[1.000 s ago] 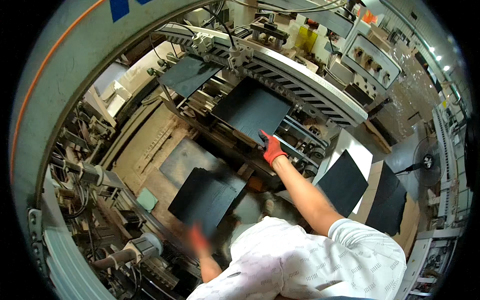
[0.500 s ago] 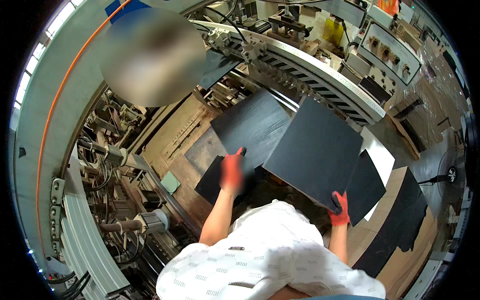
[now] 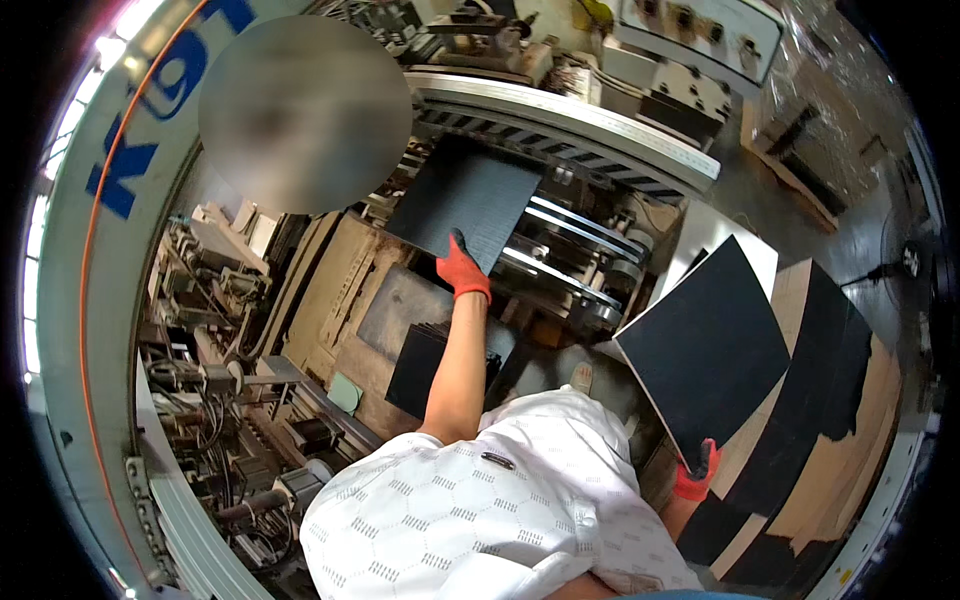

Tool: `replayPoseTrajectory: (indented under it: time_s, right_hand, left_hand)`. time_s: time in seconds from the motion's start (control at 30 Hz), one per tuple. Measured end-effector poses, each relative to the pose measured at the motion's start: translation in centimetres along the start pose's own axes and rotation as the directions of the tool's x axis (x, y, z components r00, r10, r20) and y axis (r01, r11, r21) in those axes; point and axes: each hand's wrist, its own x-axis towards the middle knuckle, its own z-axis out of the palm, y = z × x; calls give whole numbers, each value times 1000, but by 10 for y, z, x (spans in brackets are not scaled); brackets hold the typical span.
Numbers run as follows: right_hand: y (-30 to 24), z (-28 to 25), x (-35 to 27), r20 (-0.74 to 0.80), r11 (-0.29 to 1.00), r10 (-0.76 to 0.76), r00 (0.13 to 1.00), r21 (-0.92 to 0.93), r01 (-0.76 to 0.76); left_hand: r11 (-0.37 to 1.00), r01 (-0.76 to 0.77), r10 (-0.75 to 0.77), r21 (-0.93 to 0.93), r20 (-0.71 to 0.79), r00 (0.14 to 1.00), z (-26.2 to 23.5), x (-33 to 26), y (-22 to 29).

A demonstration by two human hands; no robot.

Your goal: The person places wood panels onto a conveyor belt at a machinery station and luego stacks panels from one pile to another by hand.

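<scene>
A black rectangular panel (image 3: 465,200) lies on the machine, under its striped guard rail. At its near edge is my left hand (image 3: 463,272) in a red glove, closed on that edge with the dark thumb on top and the other fingers hidden. My right hand (image 3: 697,470), also gloved in red, grips the lower corner of a second black panel (image 3: 710,350), which is held tilted off to the right. Beside my left forearm sits a stack of small black pieces (image 3: 412,370) on the machine bed.
Two bright metal rails (image 3: 570,232) run right of the panel on the machine. A white surface (image 3: 722,240) stands behind the held panel. Brown boards with black sheeting (image 3: 825,350) lie at the right. Cylinders and hoses (image 3: 235,420) crowd the left, and a pale green piece (image 3: 345,393) lies near them.
My left hand and the machine-side panel have moved farther forward. My right hand has drawn the other panel right and away from it, uncovering the metal rails. The view has also shifted.
</scene>
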Motion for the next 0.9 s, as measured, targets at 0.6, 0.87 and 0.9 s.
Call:
replayPoseTrajectory:
  time_s: [0.6,0.87,0.9]
  right_hand:
    - [-64,-19,100,86,887,425,901,-237,-396]
    - [-92,30,135,43,927,292,956,-257,-272]
    - [-93,32,135,26,912,266,964,-329,-243]
  left_hand:
    - [941,-117,125,318,-5,992,-8,13,-3]
    - [911,-213,207,353,54,977,2,-12,7]
    - [916,-196,194,350,43,980,3,-11,7]
